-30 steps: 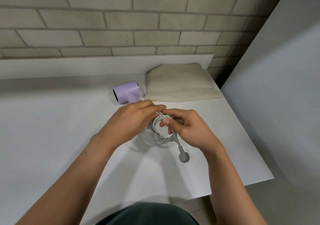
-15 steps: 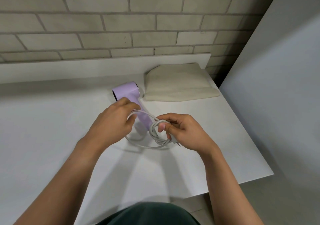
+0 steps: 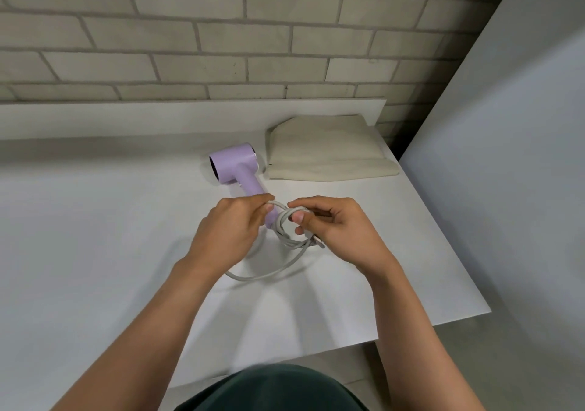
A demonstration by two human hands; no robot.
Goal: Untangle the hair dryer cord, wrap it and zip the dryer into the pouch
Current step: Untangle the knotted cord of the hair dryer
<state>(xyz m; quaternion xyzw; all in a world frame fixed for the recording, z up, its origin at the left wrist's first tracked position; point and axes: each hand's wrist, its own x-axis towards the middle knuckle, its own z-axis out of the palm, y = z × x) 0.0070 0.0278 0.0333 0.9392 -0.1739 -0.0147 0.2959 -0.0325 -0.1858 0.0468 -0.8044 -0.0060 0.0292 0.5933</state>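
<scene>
Since earlier, the left hand [image 3: 231, 230] has shifted right, nearer the right hand [image 3: 343, 232]; both grip the grey cord [image 3: 286, 238] mid-frame. Lilac dryer [image 3: 235, 165] lies just above; pouch [image 3: 329, 154] upper right

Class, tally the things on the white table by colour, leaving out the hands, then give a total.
Lilac: 1, the hair dryer
Pale grey: 1, the cord
Cream: 1, the pouch
Total: 3

The hair dryer [image 3: 235, 167] is laid mid-table [image 3: 95, 236], the pouch [image 3: 326, 151] just right of it, near the back right corner.
</scene>
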